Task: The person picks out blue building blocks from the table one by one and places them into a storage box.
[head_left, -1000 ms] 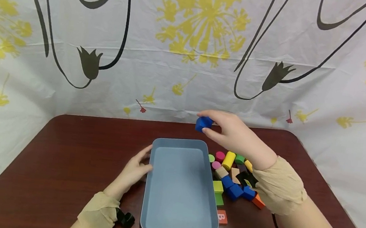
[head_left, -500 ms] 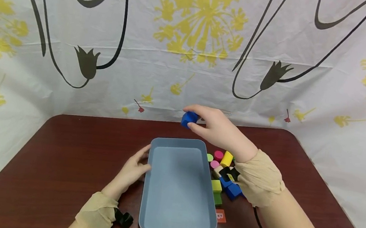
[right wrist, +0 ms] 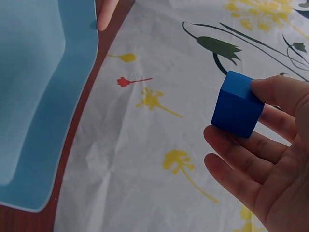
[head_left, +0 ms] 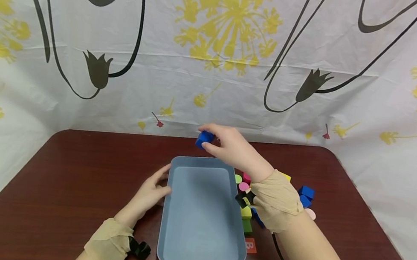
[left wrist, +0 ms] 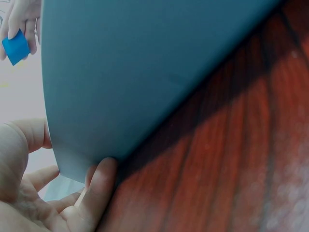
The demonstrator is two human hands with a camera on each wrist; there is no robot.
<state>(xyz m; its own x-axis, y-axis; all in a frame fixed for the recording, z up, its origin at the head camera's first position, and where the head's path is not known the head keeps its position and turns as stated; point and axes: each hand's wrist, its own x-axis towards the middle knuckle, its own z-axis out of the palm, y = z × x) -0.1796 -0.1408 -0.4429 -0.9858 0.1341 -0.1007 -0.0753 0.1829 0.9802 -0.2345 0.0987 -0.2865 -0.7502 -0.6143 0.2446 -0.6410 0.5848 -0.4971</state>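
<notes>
My right hand (head_left: 231, 147) pinches a blue cube (head_left: 204, 139) between thumb and fingers, above the far end of a blue-grey tray (head_left: 202, 219). In the right wrist view the cube (right wrist: 237, 106) is held at the fingertips, the lower fingers spread beneath it. My left hand (head_left: 147, 196) lies at the tray's left side, thumb and forefinger at the rim. Up close in the left wrist view, its fingertips (left wrist: 104, 171) touch the tray's outer wall (left wrist: 125, 77). The tray's inside shows no blocks.
Right of the tray lie several coloured blocks, partly hidden by the right forearm: a yellow-green block (head_left: 246, 213), a green one (head_left: 247, 226), an orange tile (head_left: 250, 245) marked B, and blue cubes (head_left: 306, 192). A patterned cloth (head_left: 213, 83) hangs behind the table.
My right hand has carried the blue cube leftward, from beyond the tray's far right corner to above its far edge. Its forearm now covers more blocks. The left hand stays at the rim.
</notes>
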